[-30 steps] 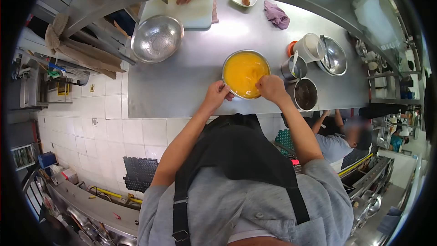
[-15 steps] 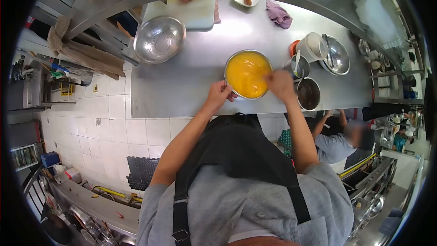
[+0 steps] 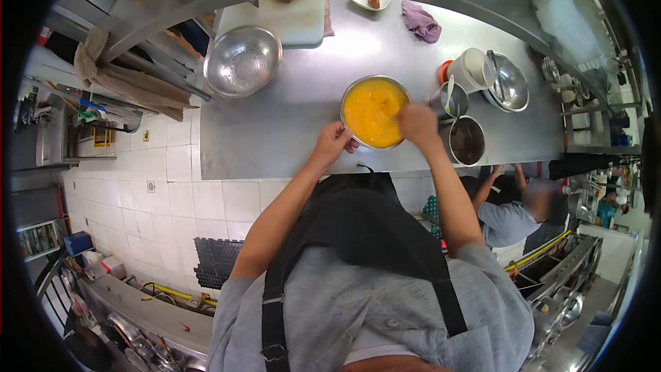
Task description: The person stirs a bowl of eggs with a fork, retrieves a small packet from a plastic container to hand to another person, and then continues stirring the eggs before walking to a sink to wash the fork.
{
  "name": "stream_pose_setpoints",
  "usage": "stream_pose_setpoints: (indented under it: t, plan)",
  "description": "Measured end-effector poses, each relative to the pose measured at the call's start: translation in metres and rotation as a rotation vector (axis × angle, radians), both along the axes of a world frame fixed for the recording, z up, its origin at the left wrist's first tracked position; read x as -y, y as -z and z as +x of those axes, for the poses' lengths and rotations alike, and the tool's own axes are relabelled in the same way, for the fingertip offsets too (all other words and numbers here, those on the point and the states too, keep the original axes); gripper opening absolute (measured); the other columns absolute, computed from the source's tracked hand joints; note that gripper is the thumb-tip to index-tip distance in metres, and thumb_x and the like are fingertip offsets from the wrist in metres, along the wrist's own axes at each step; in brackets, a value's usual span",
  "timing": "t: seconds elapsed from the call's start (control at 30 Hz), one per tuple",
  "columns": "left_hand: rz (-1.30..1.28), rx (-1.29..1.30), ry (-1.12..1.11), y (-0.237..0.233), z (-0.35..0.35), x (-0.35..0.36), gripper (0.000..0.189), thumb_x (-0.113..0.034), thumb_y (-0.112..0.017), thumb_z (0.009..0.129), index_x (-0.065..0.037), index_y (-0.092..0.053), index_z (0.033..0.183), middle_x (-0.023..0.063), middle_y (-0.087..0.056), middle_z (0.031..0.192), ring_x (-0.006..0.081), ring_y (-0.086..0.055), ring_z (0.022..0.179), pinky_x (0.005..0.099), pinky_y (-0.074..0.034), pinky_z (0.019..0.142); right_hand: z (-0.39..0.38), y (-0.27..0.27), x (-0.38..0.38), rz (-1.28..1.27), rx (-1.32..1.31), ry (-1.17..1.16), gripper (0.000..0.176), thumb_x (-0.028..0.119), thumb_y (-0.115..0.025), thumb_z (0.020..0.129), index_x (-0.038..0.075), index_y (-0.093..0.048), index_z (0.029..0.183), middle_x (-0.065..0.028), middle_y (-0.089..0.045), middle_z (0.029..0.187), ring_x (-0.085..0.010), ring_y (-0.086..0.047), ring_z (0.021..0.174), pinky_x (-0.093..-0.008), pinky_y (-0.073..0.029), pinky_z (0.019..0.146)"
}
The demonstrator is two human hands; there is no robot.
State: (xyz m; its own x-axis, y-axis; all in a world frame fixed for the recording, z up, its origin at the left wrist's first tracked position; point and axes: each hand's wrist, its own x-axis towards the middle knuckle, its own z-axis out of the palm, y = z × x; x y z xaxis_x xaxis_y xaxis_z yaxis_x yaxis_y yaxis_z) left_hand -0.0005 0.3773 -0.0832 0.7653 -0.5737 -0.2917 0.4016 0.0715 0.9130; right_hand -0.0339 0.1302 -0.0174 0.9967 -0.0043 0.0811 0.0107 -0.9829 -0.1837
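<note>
By the left hand (image 3: pixel 334 141), the near left rim of a metal bowl (image 3: pixel 342 114) of yellow liquid (image 3: pixel 372 107) is pinched between thumb and fingers, while the right hand (image 3: pixel 417 126), slightly blurred, is held with fingers curled in at the bowl's right edge; what is gripped in it, if anything, cannot be told. The bowl is set near the front of the bench (image 3: pixel 289 127), and just to its right are placed a grey pot (image 3: pixel 436 105) and a dark-filled pot (image 3: pixel 483 143). Farther out, a white tub (image 3: pixel 465 74), a purple cloth (image 3: pixel 421 22) and a chopping board (image 3: pixel 299 24) are seen.
</note>
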Motion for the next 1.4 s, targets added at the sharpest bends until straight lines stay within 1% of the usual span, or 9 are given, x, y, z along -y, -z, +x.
stream_pose_setpoints:
  t: [0.07,0.17,0.27,0.4,0.5,0.6,0.7,1.27,1.4]
  plan:
    - [0.025,0.002,0.018,-0.002,-0.002,-0.002,0.02,-0.022,-0.056,0.099,-0.003,-0.061,0.1,0.0098,-0.07,0.08,0.0132,-0.063,0.064,0.0252,-0.047,0.057,-0.003,-0.014,-0.02,-0.072,-0.231,-0.099,0.027,0.028,-0.061,0.084,0.007,-0.07,0.07,-0.0183,-0.068,0.07,-0.037,-0.069,0.071,-0.048,-0.055,0.064]
    - [0.054,0.002,0.026,-0.007,0.004,0.001,0.016,-0.016,-0.055,0.099,-0.002,-0.058,0.094,0.0108,-0.068,0.077,0.0117,-0.061,0.061,0.0245,-0.048,0.054,0.014,-0.033,0.008,0.01,0.012,0.206,0.028,0.029,-0.061,0.084,0.007,-0.07,0.07,-0.0181,-0.068,0.07,-0.037,-0.069,0.071,-0.0481,-0.055,0.064]
    - [0.042,0.005,0.017,-0.017,0.001,-0.003,0.016,-0.015,-0.054,0.099,-0.002,-0.057,0.091,0.0101,-0.067,0.075,0.0093,-0.058,0.058,0.0233,-0.046,0.051,0.003,-0.016,-0.015,-0.17,-0.182,-0.014,0.029,0.03,-0.061,0.085,0.006,-0.07,0.071,-0.0181,-0.068,0.07,-0.0375,-0.069,0.071,-0.0486,-0.055,0.065]
    - [0.043,0.025,0.059,-0.003,0.005,-0.003,0.022,-0.024,-0.056,0.099,-0.003,-0.062,0.104,0.0077,-0.067,0.077,0.007,-0.052,0.056,0.0213,-0.041,0.052,0.006,-0.036,0.01,0.014,-0.088,0.233,0.03,0.03,-0.061,0.085,0.004,-0.07,0.072,-0.0181,-0.069,0.073,-0.0377,-0.069,0.07,-0.049,-0.055,0.066]
    - [0.067,-0.016,0.054,-0.006,0.003,-0.005,0.022,-0.026,-0.057,0.099,-0.004,-0.062,0.099,0.0071,-0.067,0.075,0.0056,-0.048,0.054,0.0212,-0.038,0.05,-0.011,-0.016,-0.018,-0.082,-0.245,-0.025,0.031,0.032,-0.061,0.086,0.005,-0.071,0.074,-0.0184,-0.069,0.074,-0.0375,-0.069,0.071,-0.0494,-0.055,0.066]
    - [0.05,-0.062,0.068,-0.008,0.007,-0.007,0.022,-0.027,-0.058,0.099,-0.005,-0.061,0.095,0.0067,-0.067,0.074,0.0044,-0.044,0.053,0.0207,-0.035,0.05,-0.002,-0.042,0.002,0.057,-0.109,0.19,0.03,0.031,-0.06,0.087,0.005,-0.072,0.076,-0.0183,-0.069,0.074,-0.0372,-0.069,0.07,-0.049,-0.054,0.065]
    - [0.031,-0.081,0.04,-0.007,0.004,-0.006,0.023,-0.027,-0.059,0.099,-0.005,-0.062,0.094,0.0068,-0.067,0.074,0.0042,-0.041,0.052,0.0207,-0.033,0.049,-0.009,-0.013,-0.016,-0.071,-0.137,-0.064,0.027,0.028,-0.059,0.086,0.007,-0.072,0.075,-0.0176,-0.069,0.072,-0.0362,-0.069,0.069,-0.0479,-0.054,0.065]
    - [0.053,-0.031,0.009,-0.009,0.005,-0.005,0.024,-0.028,-0.06,0.098,-0.006,-0.061,0.088,0.0044,-0.065,0.07,0.0042,-0.04,0.052,0.0205,-0.032,0.048,0.018,-0.026,0.01,-0.009,-0.003,0.197,0.025,0.03,-0.059,0.086,0.01,-0.073,0.081,-0.0143,-0.071,0.079,-0.0336,-0.07,0.076,-0.0454,-0.056,0.067]
    - [0.06,-0.019,0.007,-0.004,0.002,-0.005,0.025,-0.03,-0.06,0.098,-0.007,-0.061,0.089,0.0036,-0.065,0.071,0.0042,-0.042,0.052,0.0205,-0.033,0.049,0.002,-0.028,-0.011,-0.223,-0.313,-0.019,0.032,0.03,-0.054,0.09,0.007,-0.072,0.077,-0.0171,-0.071,0.078,-0.0351,-0.07,0.077,-0.0466,-0.056,0.068]
